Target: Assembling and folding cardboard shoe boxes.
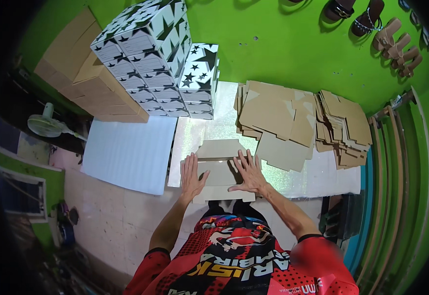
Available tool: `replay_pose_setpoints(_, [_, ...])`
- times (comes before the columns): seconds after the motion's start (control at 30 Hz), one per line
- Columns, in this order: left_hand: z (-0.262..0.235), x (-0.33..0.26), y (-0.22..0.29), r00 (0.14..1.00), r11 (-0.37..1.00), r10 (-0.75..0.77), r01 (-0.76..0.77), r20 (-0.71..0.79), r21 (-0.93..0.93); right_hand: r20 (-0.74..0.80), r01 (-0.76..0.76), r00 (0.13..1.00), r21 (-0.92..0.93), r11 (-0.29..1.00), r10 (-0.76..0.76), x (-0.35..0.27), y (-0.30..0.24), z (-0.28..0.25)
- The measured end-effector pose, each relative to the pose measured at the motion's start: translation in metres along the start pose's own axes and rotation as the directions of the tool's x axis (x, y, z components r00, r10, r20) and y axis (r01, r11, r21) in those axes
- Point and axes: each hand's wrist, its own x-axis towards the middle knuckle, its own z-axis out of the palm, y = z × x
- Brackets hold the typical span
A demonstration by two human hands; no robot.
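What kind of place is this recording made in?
Probably a small shoebox-making workshop, worked on the floor: both hands press a flat tan cardboard blank, beside piled die-cut cardboard sheets, stacked star-printed white boxes and sandals along the green wall.

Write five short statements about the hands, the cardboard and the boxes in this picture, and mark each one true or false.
1. Both hands lie flat on the flat cardboard piece. True: the left hand and the right hand press on it with spread fingers.
2. The star-patterned boxes are stacked to the right of the cardboard piles. False: they stand to the left of the loose cardboard blanks.
3. A small fan is at the far left. True.
4. The wall is blue. False: it is bright green.
5. The right hand holds a pair of scissors. False: it is open and holds no tool.
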Motion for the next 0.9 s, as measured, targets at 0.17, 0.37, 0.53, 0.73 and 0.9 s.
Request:
replay_pose_setpoints(0.17, [0.003, 0.002, -0.003, 0.999, 0.999, 0.039, -0.039, -0.009, 0.011, 0.008, 0.086, 0.996, -0.071, 0.994, -0.086, -0.005, 0.012, -0.003])
replay_pose_setpoints(0.37, [0.008, 0.002, -0.009, 0.994, 0.997, 0.071, -0.072, -0.083, -0.010, -0.006, 0.074, 0.997, -0.085, 0.994, -0.075, -0.004, 0.009, -0.001])
replay_pose_setpoints(0.53, [-0.009, -0.011, -0.008, 0.994, 1.000, -0.006, 0.008, -0.108, 0.019, -0.080, -0.012, 0.997, 0.024, 1.000, 0.014, -0.018, -0.004, -0.008])
replay_pose_setpoints(0.73, [-0.017, -0.060, -0.017, 0.832, 0.887, -0.452, 0.383, -0.320, -0.258, -0.416, -0.418, 0.583, 0.583, 0.697, 0.698, -0.068, -0.015, 0.014])
replay_pose_setpoints(0.9, [-0.014, -0.089, -0.029, 0.812, 0.802, -0.545, 0.435, -0.206, -0.409, -0.432, -0.326, 0.612, 0.625, 0.709, 0.662, -0.101, -0.032, 0.027])
